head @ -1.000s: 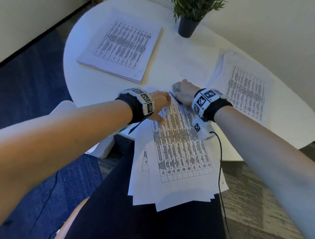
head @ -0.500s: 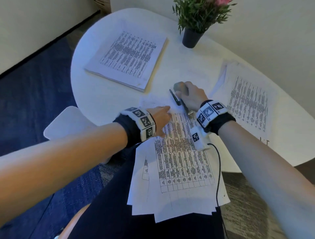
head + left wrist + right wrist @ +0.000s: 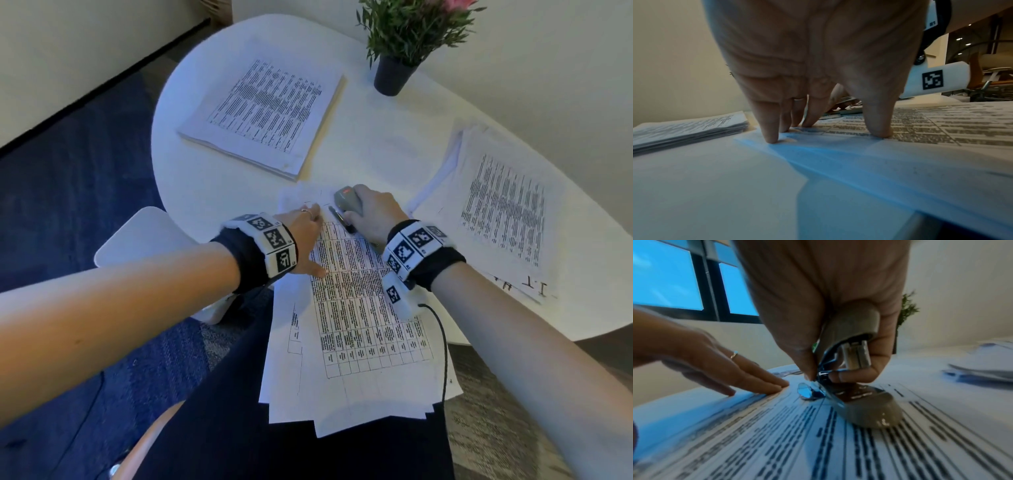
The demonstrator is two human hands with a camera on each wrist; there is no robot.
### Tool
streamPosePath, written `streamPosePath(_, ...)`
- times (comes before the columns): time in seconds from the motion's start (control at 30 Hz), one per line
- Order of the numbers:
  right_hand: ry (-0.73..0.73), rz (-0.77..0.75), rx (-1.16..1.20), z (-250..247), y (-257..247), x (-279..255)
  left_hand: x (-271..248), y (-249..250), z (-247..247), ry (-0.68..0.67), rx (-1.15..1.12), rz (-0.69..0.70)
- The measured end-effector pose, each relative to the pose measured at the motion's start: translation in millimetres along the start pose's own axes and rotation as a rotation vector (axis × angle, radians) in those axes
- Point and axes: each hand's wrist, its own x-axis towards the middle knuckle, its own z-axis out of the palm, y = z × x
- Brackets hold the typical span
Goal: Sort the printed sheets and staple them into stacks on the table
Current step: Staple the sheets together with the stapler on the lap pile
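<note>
A loose pile of printed sheets (image 3: pixel 359 325) hangs over the near edge of the white round table (image 3: pixel 212 192) onto my lap. My left hand (image 3: pixel 305 236) lies flat on the pile's upper left part, its straight fingertips (image 3: pixel 772 138) pressing the paper. My right hand (image 3: pixel 373 216) grips a grey stapler (image 3: pixel 347 202) at the pile's top edge. In the right wrist view the stapler (image 3: pixel 851 369) stands with its top arm raised, its base (image 3: pixel 871 408) lying on top of the printed page. The left hand (image 3: pixel 731 374) lies just left of it.
A neat thick stack (image 3: pixel 263 113) lies at the table's far left. A looser stack (image 3: pixel 496 212) with handwriting lies on the right. A potted plant (image 3: pixel 397 44) stands at the back by the wall. A white chair (image 3: pixel 144 240) stands by the table's left edge.
The stapler's top arm has lifted from the sheets in my right hand. The left hand stays flat on the pile. My head has tilted up a little, showing more of the plant.
</note>
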Motion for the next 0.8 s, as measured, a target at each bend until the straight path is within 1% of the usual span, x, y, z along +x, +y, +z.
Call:
streamPosePath(0.13, 0.070, 0.040, -0.159, 2, -11, -1, -2, 1, -3, -0.013, 0.020, 0.012)
streamPosePath(0.2, 0.092, 0.075, -0.196, 7, -15, -1, -2, 2, -5, -0.013, 0.041, 0.020)
streamPosePath(0.37, 0.021, 0.279, -0.038, 13, -31, 10, -2, 2, -6, -0.027, 0.020, 0.014)
streamPosePath(0.43, 0.039, 0.251, -0.069, 12, -31, 12, -2, 1, -6, -0.013, 0.034, 0.023)
streamPosePath(0.57, 0.119, 0.054, -0.258, 6, -25, 13, -3, 2, -7, -0.010, 0.060, 0.020)
streamPosePath(0.63, 0.123, 0.048, -0.261, 5, -25, 15, -3, 2, -8, -0.010, 0.071, 0.019)
streamPosePath(0.67, 0.107, 0.087, -0.233, 6, -27, 16, -2, 2, -9, -0.013, 0.072, 0.018)
streamPosePath(0.77, 0.037, 0.297, -0.057, 9, -36, 22, -1, -1, -6, 0.004, 0.049, 0.022)
streamPosePath(0.8, 0.029, 0.340, -0.010, 10, -38, 24, -2, -2, -5, 0.013, 0.039, 0.024)
